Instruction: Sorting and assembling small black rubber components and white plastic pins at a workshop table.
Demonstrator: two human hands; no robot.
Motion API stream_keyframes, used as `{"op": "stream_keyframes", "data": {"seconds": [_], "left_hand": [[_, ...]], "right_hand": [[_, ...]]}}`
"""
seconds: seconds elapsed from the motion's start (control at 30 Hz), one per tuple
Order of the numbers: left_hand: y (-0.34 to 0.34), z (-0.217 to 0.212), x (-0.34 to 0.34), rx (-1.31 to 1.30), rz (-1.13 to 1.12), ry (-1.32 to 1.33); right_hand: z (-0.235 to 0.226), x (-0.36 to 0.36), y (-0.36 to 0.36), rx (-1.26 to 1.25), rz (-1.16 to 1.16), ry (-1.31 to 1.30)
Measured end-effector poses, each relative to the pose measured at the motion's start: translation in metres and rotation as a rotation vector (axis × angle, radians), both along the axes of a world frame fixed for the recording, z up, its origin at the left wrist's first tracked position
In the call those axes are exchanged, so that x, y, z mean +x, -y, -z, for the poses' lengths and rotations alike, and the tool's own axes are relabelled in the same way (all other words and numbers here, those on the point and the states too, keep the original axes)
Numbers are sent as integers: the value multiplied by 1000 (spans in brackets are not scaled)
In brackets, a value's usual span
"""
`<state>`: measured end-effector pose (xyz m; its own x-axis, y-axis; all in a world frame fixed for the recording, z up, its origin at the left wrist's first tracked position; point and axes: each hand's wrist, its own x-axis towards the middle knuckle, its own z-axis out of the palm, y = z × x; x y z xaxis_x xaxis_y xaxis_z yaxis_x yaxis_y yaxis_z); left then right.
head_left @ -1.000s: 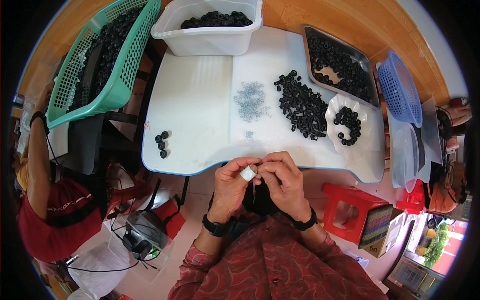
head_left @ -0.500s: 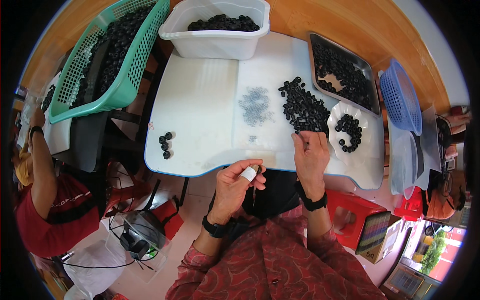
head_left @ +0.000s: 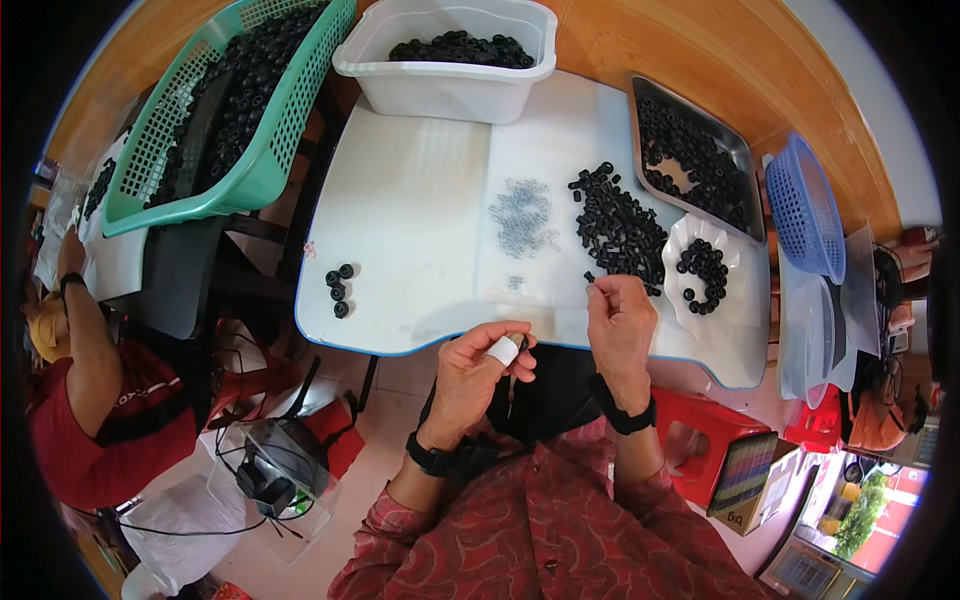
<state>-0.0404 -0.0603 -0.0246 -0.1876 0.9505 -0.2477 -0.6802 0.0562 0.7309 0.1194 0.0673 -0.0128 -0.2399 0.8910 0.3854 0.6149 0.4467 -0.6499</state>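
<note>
2 hands (head_left: 475, 365) (head_left: 618, 318) at the table (head_left: 400, 220); 4 black rings (head_left: 338, 288) lie apart.

Striped box (head_left: 743, 472) btm right, by stool (head_left: 700, 438)

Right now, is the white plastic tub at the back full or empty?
Neither: the white rectangular plastic tub is partly filled. Small black rings cover its bottom, and its white walls rise bare above them.

White tabletop (head_left: 410, 200) carries a white tub (head_left: 447, 75), metal tray (head_left: 745, 165) and white dish (head_left: 680, 250). Loose on it: black ring pile (head_left: 617, 225), small grey parts (head_left: 522, 217), four black rings (head_left: 338, 288).
</note>
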Motion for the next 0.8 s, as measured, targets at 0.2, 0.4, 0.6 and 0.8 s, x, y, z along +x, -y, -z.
{"op": "stream_keyframes", "data": {"seconds": [0.2, 0.4, 0.6, 0.8], "left_hand": [[1, 0, 1, -20, 3, -40], [6, -2, -2, -31, 0, -64], [6, -1, -4, 4, -22, -62], [7, 0, -3, 46, -53, 10]], "right_hand": [[-4, -2, -3, -22, 13, -15], [-7, -5, -3, 26, -19, 231], [-13, -8, -2, 51, -63, 264], [-15, -12, 12, -511, -184, -380]]}}
